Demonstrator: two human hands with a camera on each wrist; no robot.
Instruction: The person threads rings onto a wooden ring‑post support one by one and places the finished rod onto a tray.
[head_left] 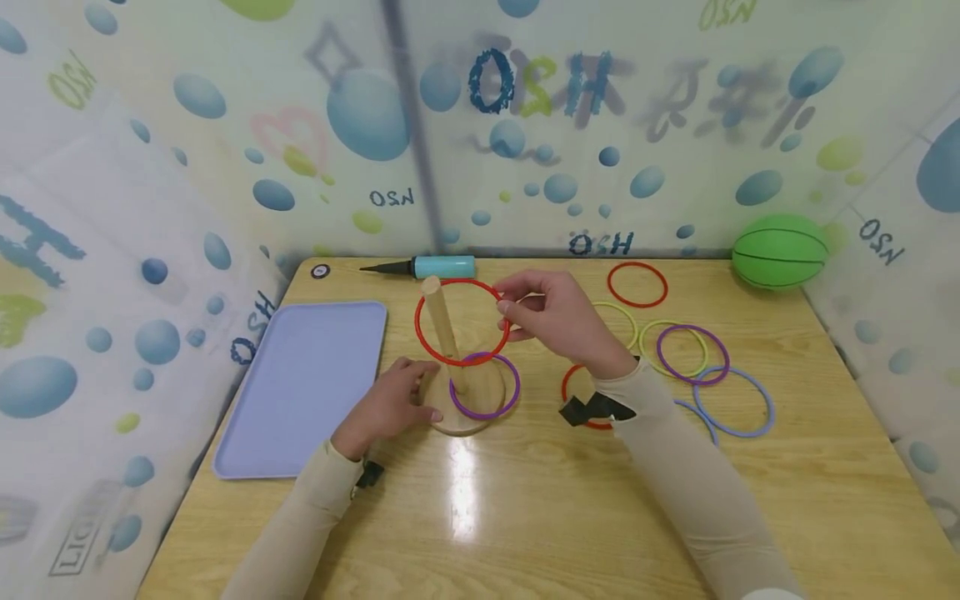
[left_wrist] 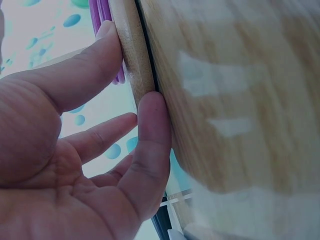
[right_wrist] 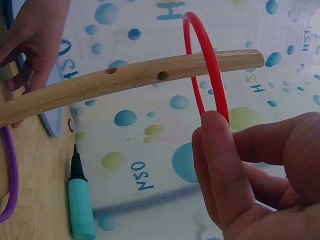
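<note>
A wooden ring-toss stand, with an upright post (head_left: pixel 446 329) on a round base (head_left: pixel 437 398), stands on the table. My left hand (head_left: pixel 388 410) grips the base's left edge, thumb on its upper side and a fingertip (left_wrist: pixel 154 112) at the rim. Between thumb and fingers, my right hand (head_left: pixel 555 312) pinches a red ring (head_left: pixel 417 321). That ring encircles the upper part of the post, as the right wrist view shows. At the foot of the post, a purple ring (head_left: pixel 518 387) lies around it on the base.
Right of the stand lie several loose rings, including a red ring (head_left: pixel 665 287), a purple ring (head_left: pixel 727 346) and a blue ring (head_left: pixel 772 412). A lilac tray (head_left: pixel 307 383) sits at left. Behind are a turquoise pump (head_left: pixel 444 267) and a green ball (head_left: pixel 780 252).
</note>
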